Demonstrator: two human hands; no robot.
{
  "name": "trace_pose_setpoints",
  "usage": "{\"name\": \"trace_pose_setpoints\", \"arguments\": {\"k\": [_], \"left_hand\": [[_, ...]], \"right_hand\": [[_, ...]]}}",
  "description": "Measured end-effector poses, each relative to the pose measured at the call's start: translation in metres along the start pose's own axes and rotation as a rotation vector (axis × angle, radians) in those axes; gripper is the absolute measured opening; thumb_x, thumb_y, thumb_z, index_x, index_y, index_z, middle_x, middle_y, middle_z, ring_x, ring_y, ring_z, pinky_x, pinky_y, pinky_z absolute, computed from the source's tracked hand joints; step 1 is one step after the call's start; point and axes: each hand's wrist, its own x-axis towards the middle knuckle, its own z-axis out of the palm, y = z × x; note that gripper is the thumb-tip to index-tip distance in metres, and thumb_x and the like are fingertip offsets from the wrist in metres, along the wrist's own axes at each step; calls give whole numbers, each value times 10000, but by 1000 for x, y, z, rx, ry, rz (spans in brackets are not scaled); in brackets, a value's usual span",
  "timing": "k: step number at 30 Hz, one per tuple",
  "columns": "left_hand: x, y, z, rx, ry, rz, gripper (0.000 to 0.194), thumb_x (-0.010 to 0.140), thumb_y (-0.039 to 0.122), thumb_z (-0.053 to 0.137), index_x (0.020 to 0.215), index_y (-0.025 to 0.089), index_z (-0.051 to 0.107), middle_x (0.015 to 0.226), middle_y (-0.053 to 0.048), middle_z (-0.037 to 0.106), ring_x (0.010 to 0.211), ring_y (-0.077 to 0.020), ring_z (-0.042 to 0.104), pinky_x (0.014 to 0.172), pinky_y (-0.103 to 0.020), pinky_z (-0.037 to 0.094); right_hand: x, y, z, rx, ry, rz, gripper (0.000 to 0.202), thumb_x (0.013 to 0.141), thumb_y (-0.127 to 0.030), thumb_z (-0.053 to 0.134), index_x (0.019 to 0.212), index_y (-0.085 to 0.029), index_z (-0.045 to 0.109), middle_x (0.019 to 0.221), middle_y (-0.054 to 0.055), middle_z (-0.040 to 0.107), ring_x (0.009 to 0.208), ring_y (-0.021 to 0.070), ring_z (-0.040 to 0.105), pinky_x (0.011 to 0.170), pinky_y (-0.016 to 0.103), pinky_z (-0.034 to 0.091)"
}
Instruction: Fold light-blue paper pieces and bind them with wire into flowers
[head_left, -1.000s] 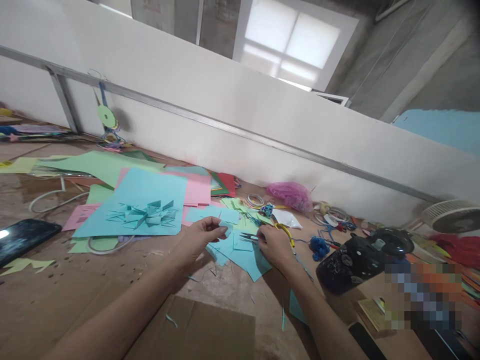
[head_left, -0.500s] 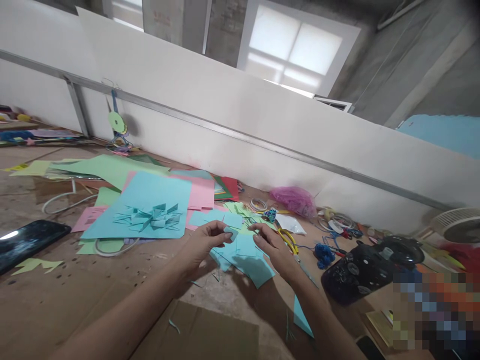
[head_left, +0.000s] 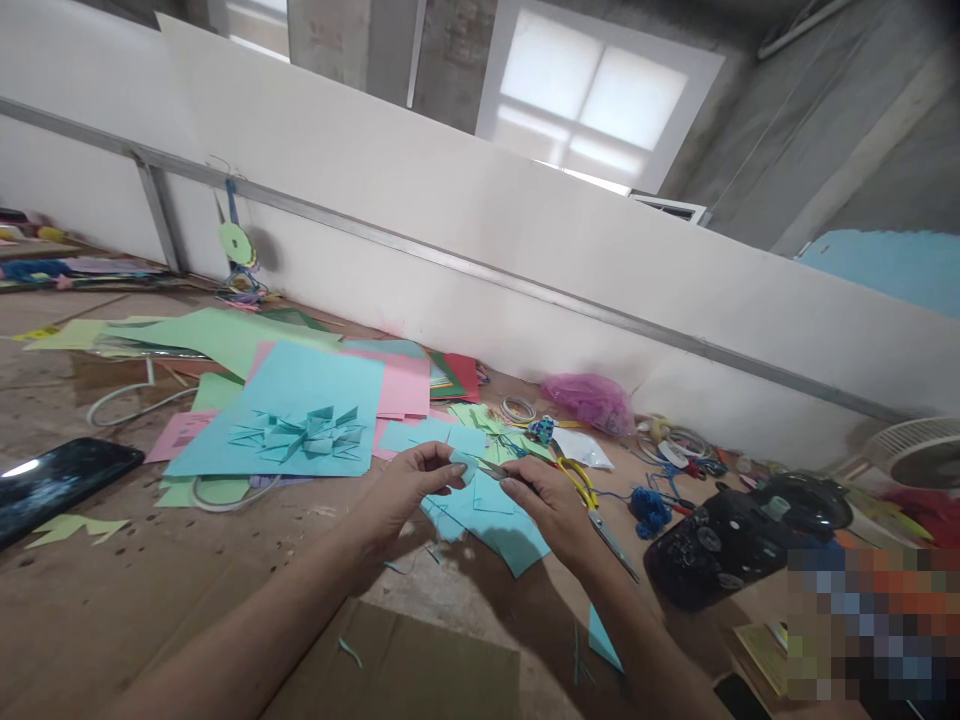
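Observation:
Between the thumb and fingers of my left hand (head_left: pixel 427 482) is a small light-blue paper piece (head_left: pixel 465 466). My right hand (head_left: pixel 538 495) is closed around a small dark pointed tool (head_left: pixel 493 468), whose tip reaches toward that piece; its exact kind is hard to make out. Below both hands lie light-blue sheets (head_left: pixel 517 540). To the left, folded blue paper pieces (head_left: pixel 311 436) rest in a cluster on a large blue sheet (head_left: pixel 300 375). Yellow-handled scissors (head_left: pixel 577 482) lie just beyond my right wrist, blades pointing toward me.
A black phone (head_left: pixel 67 485) lies at the left. Green sheets (head_left: pixel 217 335) and pink sheets (head_left: pixel 405 385) are stacked near the white wall. At the right are blue yarn (head_left: pixel 649 510), a black container (head_left: pixel 712 545) and a fan (head_left: pixel 915 450). Cardboard (head_left: pixel 405 665) lies in front.
My right hand has closed around the dark pointed tool, which now shows near the paper piece. My left hand still pinches the paper in nearly the same place.

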Motion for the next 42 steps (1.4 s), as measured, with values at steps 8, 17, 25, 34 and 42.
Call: {"name": "trace_pose_setpoints", "arguments": {"k": [8, 17, 25, 34, 42], "left_hand": [[1, -4, -2, -36, -2, 7, 215, 727, 331, 742, 820, 192, 606, 720, 13, 652, 725, -150, 593, 706, -271, 408], [1, -2, -1, -46, -4, -12, 225, 716, 325, 752, 816, 187, 605, 703, 16, 661, 711, -138, 585, 708, -267, 405], [1, -2, 0, -44, -12, -3, 212, 718, 320, 753, 802, 187, 611, 689, 16, 648, 704, -141, 582, 703, -270, 402], [0, -1, 1, -59, -8, -4, 204, 683, 316, 773, 763, 180, 643, 669, 11, 646, 684, -138, 574, 695, -263, 417], [-1, 0, 4, -133, 5, -17, 225, 642, 305, 805, 741, 175, 649, 707, 14, 635, 684, -132, 581, 716, -264, 453]], "right_hand": [[1, 0, 1, -29, 25, -21, 224, 943, -330, 512, 925, -203, 695, 842, 31, 669, 800, 170, 603, 708, 260, 409], [1, 2, 1, -62, 49, -18, 199, 932, -324, 531, 922, -201, 687, 815, 26, 649, 776, 168, 591, 683, 259, 397], [1, -1, 2, -66, 34, -9, 181, 930, -304, 532, 916, -193, 674, 810, 23, 625, 771, 161, 576, 674, 254, 387], [0, -1, 4, -82, 26, -10, 190, 932, -309, 519, 918, -191, 667, 815, 28, 616, 775, 162, 577, 685, 255, 394], [-1, -2, 7, -79, 44, -1, 193, 937, -305, 517, 889, -198, 671, 817, 33, 627, 779, 168, 582, 694, 263, 403]]}}
